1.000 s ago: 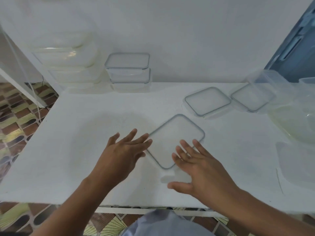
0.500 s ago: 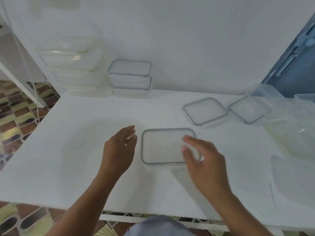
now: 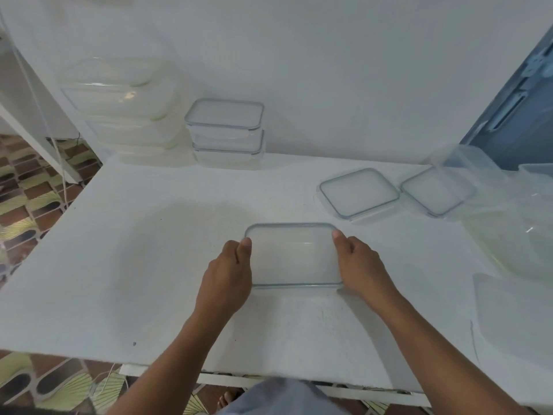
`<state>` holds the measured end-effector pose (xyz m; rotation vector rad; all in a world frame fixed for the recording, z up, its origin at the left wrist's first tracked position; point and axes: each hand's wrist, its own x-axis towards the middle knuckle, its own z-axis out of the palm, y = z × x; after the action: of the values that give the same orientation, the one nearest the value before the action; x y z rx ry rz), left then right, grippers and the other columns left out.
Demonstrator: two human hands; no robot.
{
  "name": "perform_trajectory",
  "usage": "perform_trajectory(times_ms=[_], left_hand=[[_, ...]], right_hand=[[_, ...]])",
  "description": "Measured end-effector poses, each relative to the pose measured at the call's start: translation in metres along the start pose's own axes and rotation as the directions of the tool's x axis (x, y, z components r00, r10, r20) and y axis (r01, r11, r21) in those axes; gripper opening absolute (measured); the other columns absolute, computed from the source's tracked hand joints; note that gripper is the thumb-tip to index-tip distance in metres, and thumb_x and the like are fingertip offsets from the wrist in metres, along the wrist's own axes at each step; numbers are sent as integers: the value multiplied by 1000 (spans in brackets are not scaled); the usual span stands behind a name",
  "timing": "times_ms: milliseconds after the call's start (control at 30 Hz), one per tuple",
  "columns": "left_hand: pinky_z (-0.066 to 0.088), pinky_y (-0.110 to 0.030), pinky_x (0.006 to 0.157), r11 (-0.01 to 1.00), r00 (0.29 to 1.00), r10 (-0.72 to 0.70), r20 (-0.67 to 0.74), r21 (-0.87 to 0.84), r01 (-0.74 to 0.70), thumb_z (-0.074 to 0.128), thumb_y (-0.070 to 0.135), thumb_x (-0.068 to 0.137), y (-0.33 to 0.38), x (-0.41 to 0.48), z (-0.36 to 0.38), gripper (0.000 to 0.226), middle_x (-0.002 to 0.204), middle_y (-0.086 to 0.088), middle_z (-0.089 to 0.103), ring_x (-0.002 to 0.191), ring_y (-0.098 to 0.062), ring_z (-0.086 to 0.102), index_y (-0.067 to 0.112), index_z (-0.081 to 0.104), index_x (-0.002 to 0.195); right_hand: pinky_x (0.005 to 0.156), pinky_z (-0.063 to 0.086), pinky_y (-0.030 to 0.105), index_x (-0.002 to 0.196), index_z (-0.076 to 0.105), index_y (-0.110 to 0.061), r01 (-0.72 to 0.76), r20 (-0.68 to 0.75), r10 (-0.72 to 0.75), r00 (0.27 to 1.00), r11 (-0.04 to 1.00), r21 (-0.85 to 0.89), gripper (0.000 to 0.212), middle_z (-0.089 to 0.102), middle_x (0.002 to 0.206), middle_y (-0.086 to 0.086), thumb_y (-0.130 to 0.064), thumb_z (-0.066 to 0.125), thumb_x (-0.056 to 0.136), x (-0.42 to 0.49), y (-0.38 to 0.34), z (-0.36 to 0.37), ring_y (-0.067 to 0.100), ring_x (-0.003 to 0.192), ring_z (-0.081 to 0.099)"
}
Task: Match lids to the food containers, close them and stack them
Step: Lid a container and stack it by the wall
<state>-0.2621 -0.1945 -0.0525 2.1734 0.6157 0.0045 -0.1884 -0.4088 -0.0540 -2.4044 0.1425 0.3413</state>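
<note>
Two hands hold the lid (image 3: 293, 254) by its short ends at the middle of the table (image 3: 134, 280)
The left hand (image 3: 226, 274) grips the lid's left end and the right hand (image 3: 363, 265) its right end, each thumb on the top rim, the fingers hidden beneath. Whether the lid rests on the table or hangs just above it I cannot tell. Two closed boxes (image 3: 224, 130) stand stacked at the back wall; two square lids (image 3: 359, 191) lie well to the right
</note>
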Motion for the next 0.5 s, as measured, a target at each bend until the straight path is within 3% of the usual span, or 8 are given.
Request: perform_trajectory(times_ms=[367,500], left_hand=[[36,-36,61,993,995,-18,-93,-120,6,32,49,108,-1,-4,7,50,72,-4,56,67,-21,50,11,46,77],[33,-37,59,979,993,-15,-116,-204,-9,37,49,106,-3,-2,0,49,60,7,44,60,-17,41,14,40,71]], right_hand=[[64,34,37,69,36,-16,75,-24,-72,997,985,153,54,47,66,2,-60,30,101,-2,5,3,21,65,46],[64,35,37,72,41,-10,90,-34,-85,996,967,238,72,49,67,9,-78,31,90,1,3,3,27,67,48]])
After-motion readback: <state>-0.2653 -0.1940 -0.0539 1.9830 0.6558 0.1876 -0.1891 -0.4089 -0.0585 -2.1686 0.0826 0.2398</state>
